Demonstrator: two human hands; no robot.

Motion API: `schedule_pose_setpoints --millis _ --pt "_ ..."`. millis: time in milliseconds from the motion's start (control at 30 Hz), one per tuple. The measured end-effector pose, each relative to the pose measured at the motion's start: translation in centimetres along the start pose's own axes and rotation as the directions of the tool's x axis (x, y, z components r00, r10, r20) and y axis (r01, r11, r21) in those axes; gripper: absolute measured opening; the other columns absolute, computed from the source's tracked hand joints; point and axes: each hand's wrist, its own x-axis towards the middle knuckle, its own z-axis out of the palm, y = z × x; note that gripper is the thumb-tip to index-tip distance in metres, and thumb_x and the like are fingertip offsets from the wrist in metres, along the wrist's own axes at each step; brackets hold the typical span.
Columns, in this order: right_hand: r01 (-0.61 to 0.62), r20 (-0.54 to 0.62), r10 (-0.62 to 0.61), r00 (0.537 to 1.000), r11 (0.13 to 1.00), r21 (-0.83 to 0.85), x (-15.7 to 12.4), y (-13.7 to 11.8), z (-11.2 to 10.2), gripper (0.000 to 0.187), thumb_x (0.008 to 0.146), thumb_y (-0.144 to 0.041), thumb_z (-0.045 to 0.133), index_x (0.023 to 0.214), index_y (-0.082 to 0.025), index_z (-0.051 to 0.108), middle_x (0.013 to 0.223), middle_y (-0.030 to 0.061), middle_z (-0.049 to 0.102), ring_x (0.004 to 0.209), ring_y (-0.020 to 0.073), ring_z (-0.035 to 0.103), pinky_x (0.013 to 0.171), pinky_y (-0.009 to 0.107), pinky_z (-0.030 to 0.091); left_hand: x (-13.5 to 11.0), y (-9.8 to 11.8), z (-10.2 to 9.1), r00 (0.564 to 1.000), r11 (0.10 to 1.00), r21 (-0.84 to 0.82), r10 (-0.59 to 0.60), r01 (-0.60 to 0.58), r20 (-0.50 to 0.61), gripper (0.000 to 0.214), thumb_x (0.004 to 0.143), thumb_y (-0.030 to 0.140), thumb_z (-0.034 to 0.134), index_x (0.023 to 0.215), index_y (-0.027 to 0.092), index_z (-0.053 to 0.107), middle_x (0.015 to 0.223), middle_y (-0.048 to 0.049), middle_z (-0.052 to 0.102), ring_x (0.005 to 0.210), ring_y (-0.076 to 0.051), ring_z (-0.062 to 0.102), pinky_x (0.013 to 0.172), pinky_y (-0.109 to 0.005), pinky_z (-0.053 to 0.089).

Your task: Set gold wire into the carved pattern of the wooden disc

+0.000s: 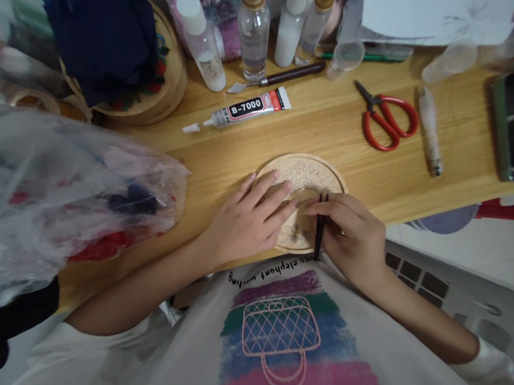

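A round wooden plate (pixel 315 166) with fine line drawing on it lies at the table's near edge. My left hand (pixel 251 218) rests over its left side, fingers stretched out and slightly spread. Closed around dark tweezers (pixel 319 235), my right hand (pixel 351 233) is at the plate's right side. Its thumb and index finger come together over the plate, close to the left fingertips. A thin gold-coloured wire (pixel 302 190) curves across the plate between the hands; whether the right fingertips pinch its end I cannot tell.
Beyond the plate lie a B-7000 glue tube (pixel 252 108), a dark-handled craft knife (pixel 291 73), red-handled cutters (pixel 390 116) and a white pen-like tool (pixel 430 132). Several bottles (pixel 253 39) stand at the back. Left are a plastic bag (pixel 112 192) and a round wooden box (pixel 172 81).
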Motion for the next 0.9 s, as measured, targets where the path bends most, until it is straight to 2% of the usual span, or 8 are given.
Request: schedule_pose_setpoints --millis 133,233,333,433,533,700,900 --pt "-0.007 0.032 0.008 0.999 1.000 -0.025 0.2 0.0 -0.3 0.022 0.087 -0.006 0.051 0.091 -0.023 0.066 0.086 0.0043 0.069 0.079 0.0191 0.066 0.067 0.031 0.052 0.0 0.0 0.0 1.000 1.000 -0.007 -0.005 0.005 -0.001 0.039 0.095 0.028 0.052 0.131 0.018 0.062 0.146 -0.0107 0.055 0.136 -0.036 0.048 0.112 -0.053 0.039" --pt "-0.047 -0.019 0.046 0.999 0.997 -0.064 0.4 -0.3 -0.9 0.013 0.090 -0.017 0.058 0.097 -0.024 0.066 0.084 0.0030 0.069 0.078 0.0196 0.066 0.071 0.034 0.053 -0.1 0.0 0.0 1.000 1.000 -0.020 -0.007 0.007 0.017 0.042 0.095 0.028 0.053 0.134 0.017 0.060 0.146 -0.0115 0.055 0.138 -0.036 0.046 0.113 -0.053 0.038" --pt "-0.116 -0.108 0.112 0.988 0.992 -0.039 0.5 -0.9 -1.9 0.020 0.093 -0.022 0.058 0.111 -0.025 0.066 0.094 0.0045 0.072 0.087 0.0207 0.068 0.078 0.037 0.053 -0.1 0.0 0.0 1.000 1.000 -0.020 -0.009 0.010 0.028 0.043 0.094 0.029 0.055 0.135 0.018 0.060 0.148 -0.0111 0.054 0.139 -0.035 0.045 0.114 -0.053 0.036" --pt "-0.138 -0.146 0.134 0.980 0.990 -0.012 0.8 -1.5 -3.0 0.029 0.098 -0.022 0.047 0.119 -0.024 0.067 0.094 0.0053 0.071 0.088 0.0208 0.068 0.079 0.038 0.053 -0.2 0.0 0.0 1.000 1.000 -0.015 -0.009 0.010 0.028 0.044 0.094 0.029 0.055 0.136 0.020 0.059 0.147 -0.0101 0.054 0.139 -0.035 0.045 0.115 -0.052 0.035" --pt "-0.159 -0.129 0.155 0.979 0.987 -0.017 1.2 -1.8 -3.8 0.029 0.100 -0.022 0.045 0.114 -0.025 0.070 0.090 0.0040 0.070 0.082 0.0188 0.066 0.073 0.036 0.051 -0.2 -0.1 -0.1 0.999 1.000 -0.020 -0.014 0.015 0.047 0.045 0.096 0.031 0.054 0.140 0.020 0.056 0.148 -0.0101 0.053 0.140 -0.035 0.043 0.115 -0.052 0.034" --pt "-0.181 -0.025 0.181 0.983 0.984 0.010 1.7 -1.2 -4.1 0.010 0.094 -0.023 0.060 0.094 -0.025 0.070 0.087 0.0023 0.072 0.077 0.0177 0.066 0.069 0.033 0.051 -0.2 -0.1 -0.2 0.996 0.999 -0.046 -0.020 0.024 0.092 0.050 0.097 0.045 0.055 0.140 0.020 0.055 0.152 -0.0100 0.049 0.143 -0.035 0.039 0.118 -0.051 0.030" --pt "-0.169 -0.033 0.168 0.985 0.985 -0.023 1.7 0.1 -4.1 0.010 0.092 -0.024 0.062 0.099 -0.024 0.068 0.084 0.0025 0.071 0.074 0.0175 0.066 0.069 0.033 0.053 -0.3 -0.1 -0.1 0.997 0.999 -0.026 -0.021 0.023 0.071 0.047 0.098 0.045 0.054 0.139 0.023 0.056 0.150 -0.0071 0.051 0.143 -0.032 0.038 0.117 -0.049 0.030"
